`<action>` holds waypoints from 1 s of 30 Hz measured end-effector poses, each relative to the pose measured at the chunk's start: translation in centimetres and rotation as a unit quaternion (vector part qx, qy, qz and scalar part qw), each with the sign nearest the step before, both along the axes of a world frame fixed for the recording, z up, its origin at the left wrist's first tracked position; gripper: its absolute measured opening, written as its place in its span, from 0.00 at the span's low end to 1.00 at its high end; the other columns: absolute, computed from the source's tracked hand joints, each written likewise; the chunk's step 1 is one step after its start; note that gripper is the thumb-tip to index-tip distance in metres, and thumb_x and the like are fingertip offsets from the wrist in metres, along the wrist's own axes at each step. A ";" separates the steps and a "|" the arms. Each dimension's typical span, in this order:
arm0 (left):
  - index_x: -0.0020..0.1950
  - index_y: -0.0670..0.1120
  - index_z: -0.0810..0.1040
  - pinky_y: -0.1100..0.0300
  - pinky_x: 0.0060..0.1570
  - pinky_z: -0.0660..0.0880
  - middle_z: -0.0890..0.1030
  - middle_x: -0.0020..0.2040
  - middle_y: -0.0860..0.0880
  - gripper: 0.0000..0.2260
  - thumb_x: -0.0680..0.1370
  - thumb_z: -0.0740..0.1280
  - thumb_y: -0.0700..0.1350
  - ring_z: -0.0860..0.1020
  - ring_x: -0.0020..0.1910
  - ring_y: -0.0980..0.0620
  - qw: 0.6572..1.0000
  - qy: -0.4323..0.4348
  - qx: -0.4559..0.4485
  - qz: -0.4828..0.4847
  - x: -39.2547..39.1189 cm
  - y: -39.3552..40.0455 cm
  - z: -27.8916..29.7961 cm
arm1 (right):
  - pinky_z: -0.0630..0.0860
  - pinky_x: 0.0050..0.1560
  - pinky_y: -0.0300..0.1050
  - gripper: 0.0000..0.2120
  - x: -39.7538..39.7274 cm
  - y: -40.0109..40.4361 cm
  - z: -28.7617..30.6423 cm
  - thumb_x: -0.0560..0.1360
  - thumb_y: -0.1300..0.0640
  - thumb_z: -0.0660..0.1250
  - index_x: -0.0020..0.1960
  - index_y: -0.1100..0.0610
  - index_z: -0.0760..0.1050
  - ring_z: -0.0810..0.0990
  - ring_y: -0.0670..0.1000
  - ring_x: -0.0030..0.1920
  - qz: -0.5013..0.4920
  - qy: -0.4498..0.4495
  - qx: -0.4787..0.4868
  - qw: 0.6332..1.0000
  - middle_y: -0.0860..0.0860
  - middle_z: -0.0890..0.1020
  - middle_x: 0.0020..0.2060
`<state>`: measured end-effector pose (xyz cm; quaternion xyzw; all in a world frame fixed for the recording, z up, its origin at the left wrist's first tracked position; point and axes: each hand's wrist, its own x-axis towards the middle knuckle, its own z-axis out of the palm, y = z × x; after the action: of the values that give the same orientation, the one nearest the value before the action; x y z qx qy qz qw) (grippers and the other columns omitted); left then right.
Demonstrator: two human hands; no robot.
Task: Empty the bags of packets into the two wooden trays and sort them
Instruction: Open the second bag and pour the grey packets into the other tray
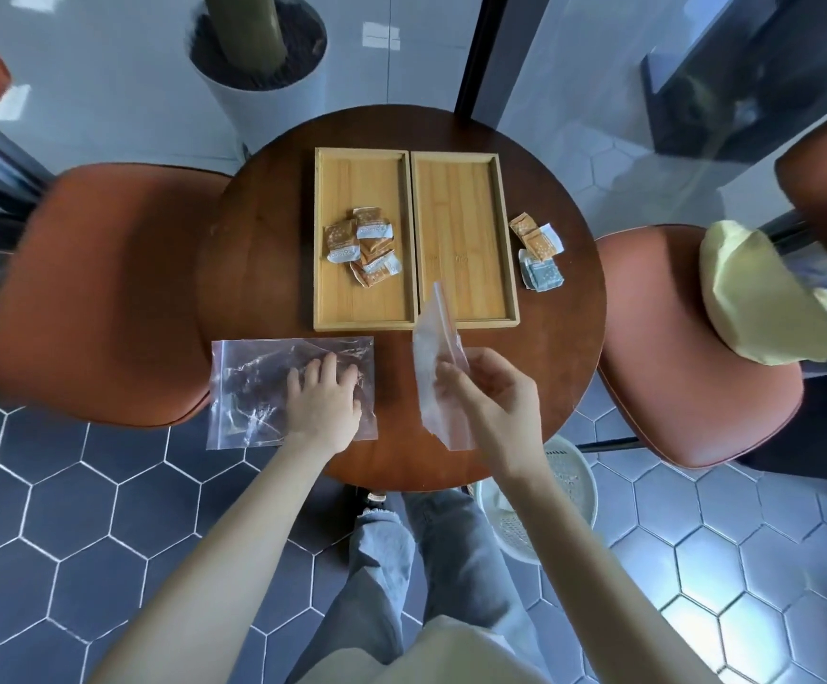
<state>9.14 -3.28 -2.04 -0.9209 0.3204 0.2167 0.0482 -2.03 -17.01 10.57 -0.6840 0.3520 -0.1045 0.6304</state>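
Two wooden trays lie side by side on the round table. The left tray [332, 298] holds several orange packets [362, 244]. The right tray [466, 199] has nothing in it. Right of it, on the table, lie two orange packets [535, 237] and a blue-grey packet [542, 276]. My left hand [325, 399] rests flat, fingers spread, on an empty clear zip bag [253, 387] at the table's near left. My right hand [490, 392] pinches a second clear zip bag [433, 348] and holds it upright above the table's near edge.
The dark round table [263, 269] stands between two orange chairs [100, 293], [673, 348]. A yellow cloth [757, 298] lies on the right chair. A white basket [550, 501] sits on the floor under the table, and a planter [258, 56] stands behind it.
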 end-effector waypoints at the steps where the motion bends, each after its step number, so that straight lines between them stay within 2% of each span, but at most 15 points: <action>1: 0.71 0.49 0.63 0.41 0.72 0.52 0.62 0.74 0.43 0.21 0.79 0.57 0.52 0.59 0.73 0.43 1.000 -0.013 0.000 -0.008 0.2 -0.1 0.3 | 0.76 0.37 0.37 0.03 -0.1 0.4 0.1 0.73 0.59 0.68 0.41 0.54 0.80 0.79 0.42 0.34 -0.005 0.007 -0.012 1.000 0.44 0.82 0.31; 3: 0.69 0.49 0.66 0.40 0.72 0.50 0.66 0.72 0.43 0.19 0.79 0.57 0.50 0.61 0.73 0.44 1.000 -0.028 -0.010 -0.007 0.4 -0.2 0.8 | 0.77 0.43 0.42 0.03 -0.3 0.9 -0.1 0.73 0.58 0.68 0.43 0.54 0.80 0.81 0.46 0.36 -0.021 0.033 -0.032 0.999 0.47 0.83 0.34; 5: 0.68 0.47 0.68 0.41 0.72 0.51 0.68 0.71 0.44 0.18 0.79 0.57 0.49 0.63 0.71 0.44 0.998 -0.017 -0.054 0.036 0.1 -0.7 1.6 | 0.77 0.43 0.39 0.05 -0.5 1.2 -0.6 0.74 0.59 0.66 0.45 0.55 0.81 0.81 0.44 0.36 -0.035 0.061 -0.033 0.997 0.48 0.84 0.35; 7: 0.64 0.46 0.73 0.45 0.69 0.62 0.75 0.66 0.45 0.16 0.79 0.57 0.48 0.70 0.66 0.46 0.984 0.003 -0.148 0.094 -0.5 -1.3 3.2 | 0.75 0.41 0.32 0.07 -0.8 1.2 -0.8 0.75 0.60 0.64 0.47 0.57 0.81 0.80 0.41 0.35 -0.055 0.073 -0.001 0.996 0.48 0.84 0.34; 9: 0.55 0.44 0.79 0.50 0.56 0.74 0.81 0.56 0.45 0.12 0.78 0.60 0.47 0.77 0.55 0.46 0.953 0.017 -0.272 0.131 -1.6 -1.9 5.8 | 0.74 0.38 0.29 0.10 -1.0 1.0 -0.6 0.75 0.62 0.62 0.49 0.58 0.82 0.80 0.39 0.34 -0.063 0.074 0.037 0.995 0.49 0.84 0.35; 10: 0.52 0.43 0.81 0.54 0.48 0.76 0.83 0.51 0.45 0.11 0.78 0.62 0.46 0.79 0.49 0.47 0.935 0.023 -0.327 0.137 -2.2 -2.1 7.3 | 0.75 0.37 0.30 0.10 -1.0 0.8 -0.4 0.75 0.62 0.62 0.49 0.58 0.82 0.80 0.40 0.35 -0.058 0.071 0.049 0.995 0.50 0.85 0.36; 12: 0.48 0.43 0.82 0.71 0.34 0.72 0.84 0.43 0.47 0.08 0.77 0.65 0.44 0.76 0.37 0.55 0.904 0.031 -0.401 0.145 -3.5 -2.7 10.4 | 0.79 0.39 0.36 0.08 -1.0 0.4 0.1 0.74 0.63 0.64 0.47 0.58 0.82 0.82 0.44 0.35 -0.032 0.064 0.055 0.996 0.51 0.85 0.36; 13: 0.46 0.42 0.83 0.74 0.31 0.70 0.83 0.39 0.49 0.07 0.76 0.67 0.44 0.73 0.32 0.61 0.889 0.038 -0.428 0.158 -4.0 -3.1 11.7 | 0.80 0.39 0.39 0.08 -1.0 0.4 0.3 0.73 0.64 0.65 0.47 0.58 0.82 0.82 0.45 0.34 -0.020 0.063 0.044 0.997 0.51 0.85 0.36; 15: 0.42 0.42 0.83 0.78 0.31 0.68 0.81 0.34 0.51 0.07 0.74 0.69 0.44 0.71 0.28 0.66 0.865 0.060 -0.461 0.187 -4.9 -3.7 13.1 | 0.81 0.38 0.41 0.07 -1.1 0.2 0.5 0.73 0.64 0.66 0.46 0.59 0.82 0.83 0.45 0.32 -0.009 0.070 0.012 0.997 0.50 0.85 0.33; 19: 0.42 0.42 0.83 0.73 0.33 0.73 0.84 0.35 0.49 0.09 0.71 0.72 0.48 0.80 0.34 0.55 0.842 0.135 -0.468 0.232 -6.0 -4.3 13.2 | 0.81 0.34 0.40 0.05 -1.4 -0.1 0.8 0.72 0.63 0.67 0.44 0.59 0.83 0.83 0.46 0.32 0.004 0.089 0.003 0.996 0.51 0.84 0.31; 25: 0.42 0.43 0.84 0.58 0.35 0.76 0.84 0.35 0.48 0.10 0.71 0.71 0.50 0.81 0.34 0.52 0.853 0.146 -0.423 0.270 -6.2 -4.4 12.7 | 0.81 0.31 0.40 0.04 -1.8 -0.2 0.7 0.71 0.64 0.69 0.41 0.58 0.83 0.82 0.45 0.29 0.030 0.093 -0.018 0.995 0.48 0.83 0.28; 30: 0.39 0.41 0.84 0.48 0.36 0.79 0.84 0.32 0.44 0.08 0.73 0.70 0.44 0.81 0.32 0.47 0.851 0.166 -0.420 0.268 -6.6 -4.1 12.7 | 0.82 0.34 0.42 0.02 -2.1 -0.7 0.7 0.69 0.62 0.72 0.39 0.60 0.83 0.81 0.48 0.29 0.062 0.109 -0.029 0.992 0.55 0.84 0.30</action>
<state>2.54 -7.42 10.69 -0.8540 0.1246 0.2157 -0.4568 -4.11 -17.68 11.25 -0.7298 0.3719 -0.0002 0.5737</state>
